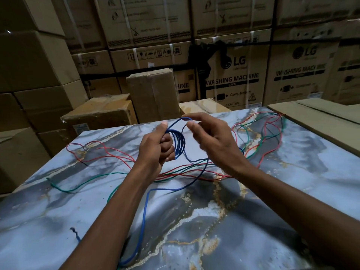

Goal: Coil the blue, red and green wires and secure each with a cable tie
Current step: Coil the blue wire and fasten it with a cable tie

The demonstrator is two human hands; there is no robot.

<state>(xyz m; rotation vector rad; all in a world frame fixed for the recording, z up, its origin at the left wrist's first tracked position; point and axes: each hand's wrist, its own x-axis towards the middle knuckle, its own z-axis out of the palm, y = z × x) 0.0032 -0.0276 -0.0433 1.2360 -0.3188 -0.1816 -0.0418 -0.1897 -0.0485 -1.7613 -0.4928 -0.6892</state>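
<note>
My left hand (157, 148) grips a small coil of blue wire (180, 142) with several loops, held above the marble-patterned table (263, 201). My right hand (211, 136) pinches a strand of the same blue wire at its top bend, between thumb and forefinger. The loose blue tail (145, 211) runs down the table towards me, under my left forearm. The red wire (109, 153) sprawls loose over the left and far right of the table. The green wire (81, 185) lies loose at the left and tangles with the red at the far right. No cable tie is visible.
Stacked cardboard boxes (233, 78) wall the back and left. A brown box (153, 94) stands just past the table's far edge. A flat cardboard sheet (321, 117) lies at the table's right side. A blue wire end (75, 233) rests at the near left.
</note>
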